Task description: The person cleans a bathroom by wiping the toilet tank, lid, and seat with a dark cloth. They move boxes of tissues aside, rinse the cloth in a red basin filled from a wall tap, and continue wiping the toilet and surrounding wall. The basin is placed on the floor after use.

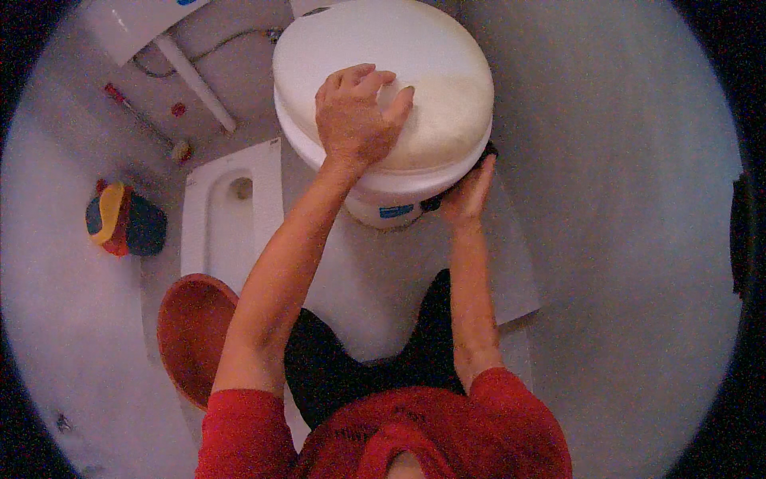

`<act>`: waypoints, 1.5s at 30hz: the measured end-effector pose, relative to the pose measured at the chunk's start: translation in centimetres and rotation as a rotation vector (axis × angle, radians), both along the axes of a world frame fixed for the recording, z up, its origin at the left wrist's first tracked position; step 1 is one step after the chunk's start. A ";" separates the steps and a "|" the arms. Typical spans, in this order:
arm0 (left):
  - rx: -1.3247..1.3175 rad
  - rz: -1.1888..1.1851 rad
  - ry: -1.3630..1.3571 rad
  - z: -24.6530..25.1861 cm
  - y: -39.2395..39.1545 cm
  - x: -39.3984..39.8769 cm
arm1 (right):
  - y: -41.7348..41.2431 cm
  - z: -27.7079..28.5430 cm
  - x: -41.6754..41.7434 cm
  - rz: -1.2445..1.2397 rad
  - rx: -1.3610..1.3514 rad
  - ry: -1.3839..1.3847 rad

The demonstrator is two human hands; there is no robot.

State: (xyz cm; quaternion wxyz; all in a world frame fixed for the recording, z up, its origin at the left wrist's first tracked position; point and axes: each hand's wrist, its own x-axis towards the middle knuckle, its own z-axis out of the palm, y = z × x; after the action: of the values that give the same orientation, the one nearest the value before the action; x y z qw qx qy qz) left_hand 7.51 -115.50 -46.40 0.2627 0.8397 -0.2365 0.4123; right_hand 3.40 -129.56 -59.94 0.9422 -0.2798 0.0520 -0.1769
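A white toilet with its lid point(383, 36) down stands before me, the lid yellowish toward the front. My left hand point(359, 114) rests on the lid near its middle, fingers spread and slightly bent, holding nothing. Along the right front side of the bowl, just below the seat rim point(413, 182), my right hand point(470, 194) presses a black cloth-like thing point(431, 205). Its dark edges show on both sides of the hand; the rest is hidden. A blue label point(396, 211) with writing is on the bowl's front point(374, 212).
At left lies a white floor pan point(230, 173) with a drain hole. Beside it are a brown-red basin point(194, 335) and a dark blue bucket point(146, 224) with yellow and red items. A red-handled brush point(140, 117) leans near a white pipe point(197, 84). A wall point(622, 197) rises at right.
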 end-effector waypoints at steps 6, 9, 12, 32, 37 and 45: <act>-0.219 -0.098 -0.185 -4.9 -2.0 -4.6 | 2.0 -0.1 -7.1 0.143 0.226 -0.056; -0.533 0.008 -0.075 -11.4 -3.2 -10.0 | 0.3 -2.2 -11.0 0.201 0.319 -0.085; -0.990 -0.007 0.300 -18.4 -3.6 -15.6 | -2.1 -7.3 -16.1 0.586 0.391 -0.409; -1.672 -0.579 1.086 -41.2 -19.9 -49.2 | -17.8 -9.5 -49.3 -0.120 -1.999 -0.539; -0.971 0.019 0.596 -41.7 -32.9 -55.2 | -27.9 -12.4 -50.9 -0.569 -2.309 -0.093; -0.449 -0.022 0.267 -41.1 -35.5 -47.1 | -38.3 -14.6 -53.1 -0.707 -2.429 -0.118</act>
State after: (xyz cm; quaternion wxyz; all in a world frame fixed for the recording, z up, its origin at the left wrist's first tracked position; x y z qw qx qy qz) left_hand -39.61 -151.02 -87.53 0.4759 0.8046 -0.1115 0.3371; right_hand -49.69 -167.91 -74.58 -0.0183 -0.9242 -0.1137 -0.3641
